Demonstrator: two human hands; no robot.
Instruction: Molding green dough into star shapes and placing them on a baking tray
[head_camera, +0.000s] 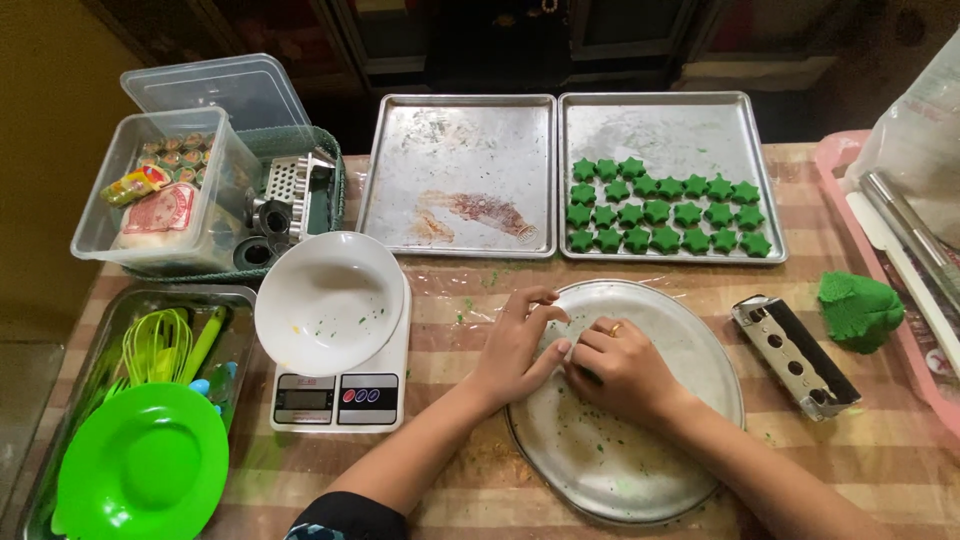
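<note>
Landmark: round flat metal plate (640, 450) on the checked tablecloth (860, 440), in front of the person. Both hands sit on the upper-left part of that plate, fingertips meeting. Left hand (515, 350) comes in from the plate's left edge, fingers curled, tips pressed down toward the meeting point. Right hand (622, 368), with a ring, lies just right of it, knuckles up, fingers bent under. Something small is pinched between the two sets of fingertips; it is hidden, so cannot tell what it is or which way its long axis runs. Neither hand is flat open; both half-closed around that spot, hands touching each other. Both equally near it. Green crumbs scattered over the plate.

Beyond the plate, far side: rectangular metal baking tray (672, 120) holding rows of small green star-shaped dough pieces (660, 212); left of it a second rectangular metal tray (460, 150), bare but for a brown smear. Right of the plate: a metal rectangular press tool with holes (795, 355), then a lump of green dough (858, 310) further right, well apart from the hands. Left of the plate: white bowl (328, 300) on a white digital kitchen scale (340, 395), just beside the left forearm. Further left: bright green plastic plate (140, 465) in a metal tray with green utensils, and a clear plastic box (165, 195) behind it.
</note>
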